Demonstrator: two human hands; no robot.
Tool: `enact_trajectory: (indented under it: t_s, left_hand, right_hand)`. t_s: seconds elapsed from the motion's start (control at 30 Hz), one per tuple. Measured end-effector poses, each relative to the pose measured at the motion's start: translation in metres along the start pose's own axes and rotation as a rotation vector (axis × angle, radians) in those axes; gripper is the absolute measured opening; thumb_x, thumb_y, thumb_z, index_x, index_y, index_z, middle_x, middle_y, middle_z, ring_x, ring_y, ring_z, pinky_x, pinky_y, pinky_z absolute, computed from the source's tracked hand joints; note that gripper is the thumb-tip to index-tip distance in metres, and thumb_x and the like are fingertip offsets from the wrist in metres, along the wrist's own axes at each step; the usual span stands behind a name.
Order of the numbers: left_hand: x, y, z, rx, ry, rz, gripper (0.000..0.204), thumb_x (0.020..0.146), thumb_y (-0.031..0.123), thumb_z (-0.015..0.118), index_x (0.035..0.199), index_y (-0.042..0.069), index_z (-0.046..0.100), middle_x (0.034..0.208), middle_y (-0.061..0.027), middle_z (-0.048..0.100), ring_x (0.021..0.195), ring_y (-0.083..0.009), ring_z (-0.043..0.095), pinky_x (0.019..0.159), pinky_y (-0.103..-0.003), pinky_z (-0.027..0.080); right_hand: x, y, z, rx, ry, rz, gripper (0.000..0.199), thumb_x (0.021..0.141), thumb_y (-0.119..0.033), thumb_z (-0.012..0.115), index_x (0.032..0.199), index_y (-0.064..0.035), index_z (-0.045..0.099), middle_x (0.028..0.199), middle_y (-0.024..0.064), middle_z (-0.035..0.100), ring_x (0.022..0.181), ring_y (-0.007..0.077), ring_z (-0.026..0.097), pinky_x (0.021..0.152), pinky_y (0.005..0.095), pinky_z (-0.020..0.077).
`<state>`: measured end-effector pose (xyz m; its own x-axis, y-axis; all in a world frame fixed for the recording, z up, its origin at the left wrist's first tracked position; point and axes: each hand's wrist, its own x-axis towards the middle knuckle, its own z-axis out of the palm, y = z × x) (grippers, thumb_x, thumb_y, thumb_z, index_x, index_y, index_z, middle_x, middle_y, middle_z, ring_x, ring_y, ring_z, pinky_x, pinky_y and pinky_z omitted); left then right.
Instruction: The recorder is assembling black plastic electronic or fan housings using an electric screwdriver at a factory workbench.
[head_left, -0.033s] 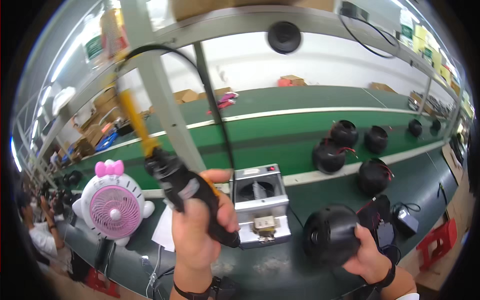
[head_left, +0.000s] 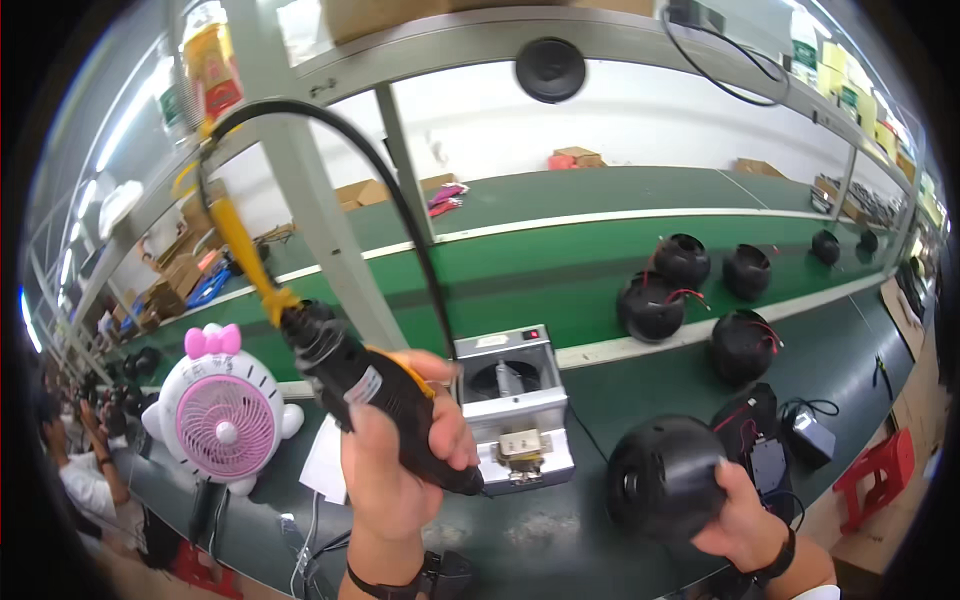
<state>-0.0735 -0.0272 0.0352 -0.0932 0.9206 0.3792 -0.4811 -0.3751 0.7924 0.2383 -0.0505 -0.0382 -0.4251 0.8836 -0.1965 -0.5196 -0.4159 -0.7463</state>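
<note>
My left hand [head_left: 400,465] is wrapped round a black electric screwdriver [head_left: 365,385]. The tool slants, its far end tied to a yellow strap [head_left: 243,250] and a black cable, its tip pointing down to the right. My right hand [head_left: 742,520] holds a round black plastic housing [head_left: 665,478] by its right side, thumb on top, above the table. Between the hands stands a grey metal box-shaped device [head_left: 513,405] with a round dark opening and a small red switch. The screwdriver's tip is by its lower left corner.
A pink and white fan [head_left: 227,425] stands at left. Several round black housings [head_left: 650,305] with red wires sit on and beside the green belt [head_left: 540,275]. A black adapter [head_left: 808,440], pliers [head_left: 882,372] and a dark part with wires lie at right. A metal frame [head_left: 325,240] rises ahead.
The screwdriver's far end has swung slightly left with its strap and cable. My right hand keeps its hold on the housing. The whole view has shifted a little.
</note>
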Motion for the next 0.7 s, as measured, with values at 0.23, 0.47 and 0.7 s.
enact_trajectory:
  t_s: [0.23, 0.47, 0.7]
  left_hand:
    - [0.01, -0.05, 0.058, 0.365, -0.016, 0.213, 0.085, 0.081, 0.086, 0.048, 0.101, 0.004, 0.05, 0.061, -0.0015, 0.048, 0.052, -0.0136, 0.053, 0.05, -0.03, 0.047]
    - [-0.004, -0.058, 0.041, 0.424, 0.055, 0.048, 0.096, 0.079, 0.09, 0.041, 0.099, -0.002, 0.057, 0.062, -0.0032, 0.053, 0.051, -0.0117, 0.052, 0.047, -0.027, 0.043]
    - [-0.04, 0.005, 0.058, -0.101, -0.142, 0.114, 0.102, 0.073, 0.097, 0.039, 0.104, 0.001, 0.057, 0.058, -0.0066, 0.055, 0.046, -0.0212, 0.053, 0.046, -0.036, 0.045]
  right_hand:
    - [-0.079, 0.005, 0.003, -0.081, 0.002, 0.171, 0.098, 0.079, -0.036, 0.081, 0.154, -0.0074, 0.026, 0.151, 0.0157, 0.043, 0.138, 0.0303, 0.047, 0.116, 0.0464, 0.0365]
    - [-0.017, 0.059, -0.002, -0.777, -0.135, 0.08, 0.101, 0.076, -0.035, 0.088, 0.148, -0.0006, 0.025, 0.142, 0.0169, 0.043, 0.131, 0.0287, 0.048, 0.112, 0.0404, 0.0387]
    - [-0.009, 0.045, 0.039, -1.013, -0.11, -0.326, 0.075, 0.067, -0.028, 0.089, 0.124, 0.0009, 0.049, 0.111, 0.0212, 0.059, 0.105, 0.0384, 0.06, 0.092, 0.0432, 0.0476]
